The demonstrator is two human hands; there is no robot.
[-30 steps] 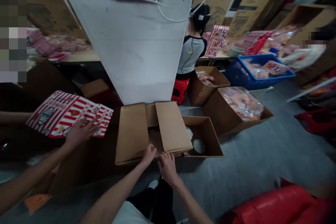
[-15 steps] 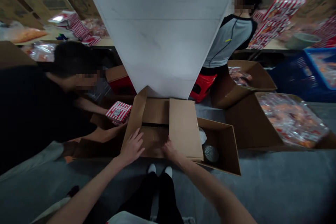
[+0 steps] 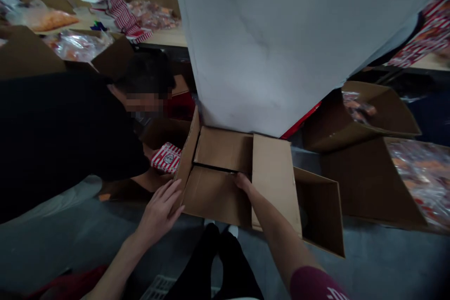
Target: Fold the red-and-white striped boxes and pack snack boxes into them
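Both hands at the carton [image 3: 214,197]: left hand [image 3: 158,213] open and spread just beside it; right hand [image 3: 243,182] resting inside, grip unclear; carton, on the floor [image 3: 369,262] before a white pillar [image 3: 281,47], we judge light, stiff, best held by flap edges [image 3: 253,183].

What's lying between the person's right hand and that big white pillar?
In the head view, a cardboard panel of the open box, crossed by a dark line, lies between the right hand and the white pillar.
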